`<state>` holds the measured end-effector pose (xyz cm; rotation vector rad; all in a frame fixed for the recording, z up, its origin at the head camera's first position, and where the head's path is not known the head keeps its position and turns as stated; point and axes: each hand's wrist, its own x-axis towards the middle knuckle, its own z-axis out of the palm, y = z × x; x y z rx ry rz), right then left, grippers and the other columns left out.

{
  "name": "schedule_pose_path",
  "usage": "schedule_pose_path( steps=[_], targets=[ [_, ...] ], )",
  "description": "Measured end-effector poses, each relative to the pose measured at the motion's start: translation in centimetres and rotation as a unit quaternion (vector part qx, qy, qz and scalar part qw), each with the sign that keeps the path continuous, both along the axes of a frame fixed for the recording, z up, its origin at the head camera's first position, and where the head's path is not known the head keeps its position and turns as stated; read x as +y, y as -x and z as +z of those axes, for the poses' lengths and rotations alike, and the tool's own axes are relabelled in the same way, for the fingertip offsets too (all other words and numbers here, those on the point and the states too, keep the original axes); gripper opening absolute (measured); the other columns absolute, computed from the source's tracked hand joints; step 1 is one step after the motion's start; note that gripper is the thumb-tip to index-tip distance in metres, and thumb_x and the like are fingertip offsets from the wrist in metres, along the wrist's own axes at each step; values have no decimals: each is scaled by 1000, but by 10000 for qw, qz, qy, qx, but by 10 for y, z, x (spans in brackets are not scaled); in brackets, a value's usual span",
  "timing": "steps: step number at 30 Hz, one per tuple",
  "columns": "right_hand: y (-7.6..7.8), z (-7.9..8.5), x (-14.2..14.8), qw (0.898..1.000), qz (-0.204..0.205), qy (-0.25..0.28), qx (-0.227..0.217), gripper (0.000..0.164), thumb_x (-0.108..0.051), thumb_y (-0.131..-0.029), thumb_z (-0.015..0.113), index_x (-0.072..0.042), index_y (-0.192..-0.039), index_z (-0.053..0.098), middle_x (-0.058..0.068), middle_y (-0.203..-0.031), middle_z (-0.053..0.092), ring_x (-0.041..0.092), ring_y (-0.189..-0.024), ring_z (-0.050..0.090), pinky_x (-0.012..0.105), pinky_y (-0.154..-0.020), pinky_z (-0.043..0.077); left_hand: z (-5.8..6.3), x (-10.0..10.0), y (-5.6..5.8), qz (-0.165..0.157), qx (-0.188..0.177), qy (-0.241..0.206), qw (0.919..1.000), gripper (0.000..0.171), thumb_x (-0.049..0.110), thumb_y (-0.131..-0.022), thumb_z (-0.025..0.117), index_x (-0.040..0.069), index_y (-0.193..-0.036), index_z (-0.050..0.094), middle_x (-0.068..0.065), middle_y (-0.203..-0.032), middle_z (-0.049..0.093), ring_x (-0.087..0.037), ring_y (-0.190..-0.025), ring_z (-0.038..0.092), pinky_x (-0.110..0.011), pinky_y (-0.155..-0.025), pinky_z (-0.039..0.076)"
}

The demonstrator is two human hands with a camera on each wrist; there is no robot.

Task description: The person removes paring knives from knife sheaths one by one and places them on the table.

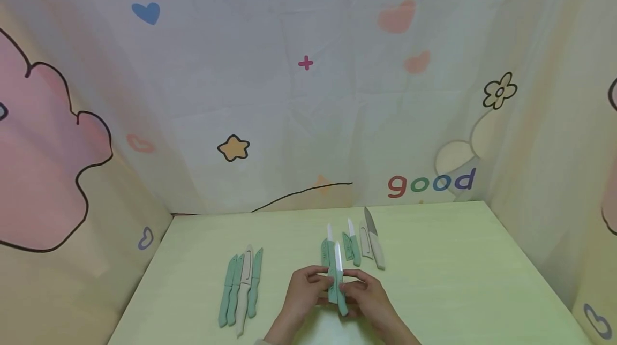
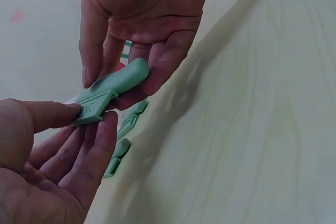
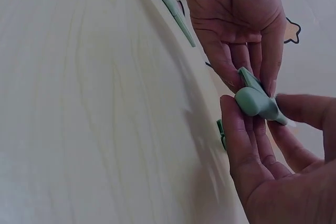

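Between thumb and fingers, my left hand [image 1: 303,290] pinches a green knife sheath [image 2: 94,109]. My right hand [image 1: 370,295] grips a small knife [image 1: 341,303] by its green handle, its pale blade pointing away from me. Sheath and knife lie side by side, apparently touching, and the blade is outside the sheath. In the right wrist view the rounded handle end [image 3: 252,102] faces the camera. Just beyond the hands lie another green sheath [image 1: 324,249] and a bare green-handled knife [image 1: 330,233], partly hidden by the held pieces.
Farther right are a small green knife [image 1: 355,253] with its sheath [image 1: 347,246], and a larger off-white-handled knife [image 1: 378,251] beside its pale sheath [image 1: 366,240]. Left of the hands, several sheathed green knives [image 1: 225,299] and one off-white sheathed knife [image 1: 243,302] lie in a row. A printed curtain [image 1: 289,120] stands behind the table.
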<state>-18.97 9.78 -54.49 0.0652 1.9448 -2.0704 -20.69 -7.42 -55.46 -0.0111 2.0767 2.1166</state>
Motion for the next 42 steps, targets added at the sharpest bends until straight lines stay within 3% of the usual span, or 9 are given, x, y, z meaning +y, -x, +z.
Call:
schedule_pose_path(
  steps=[9,15,23,32,42],
  targets=[
    [7,-6,-6,9986,444,206,197,67,3,-76,68,2,-139,46,23,-108,64,30,-82,65,45,-65,61,1,-11,-1,53,-22,-90,9999,27,9,-87,69,1,-112,67,-12,-90,73,-23,-79,67,-39,-63,62],
    [10,-6,-13,9977,524,261,349,67,2,-79,69,1,-141,44,25,-109,62,30,-83,65,43,-69,62,-5,-19,3,-6,40,-174,9998,33,4,-85,70,-3,-117,64,-16,-93,72,-27,-79,67,-41,-63,62],
    [15,-2,-24,9974,492,236,461,65,3,-82,69,0,-142,44,22,-100,61,25,-83,64,42,-72,62,-6,-26,5,110,81,-136,9998,38,2,-85,69,-3,-121,61,-16,-94,72,-27,-79,67,-40,-62,62],
    [21,-3,-41,9973,361,167,625,63,4,-84,67,2,-142,42,26,-105,58,24,-79,64,46,-69,62,-8,-35,10,418,71,-28,9991,39,3,-86,69,-1,-124,61,-15,-93,71,-25,-80,67,-38,-63,62],
    [29,-5,-60,9975,-40,-334,619,62,2,-84,69,0,-141,45,19,-100,55,24,-69,65,40,-64,63,-10,-45,19,581,141,76,9982,42,1,-87,67,-1,-128,59,-15,-89,69,-27,-72,67,-39,-61,62]
  ],
)
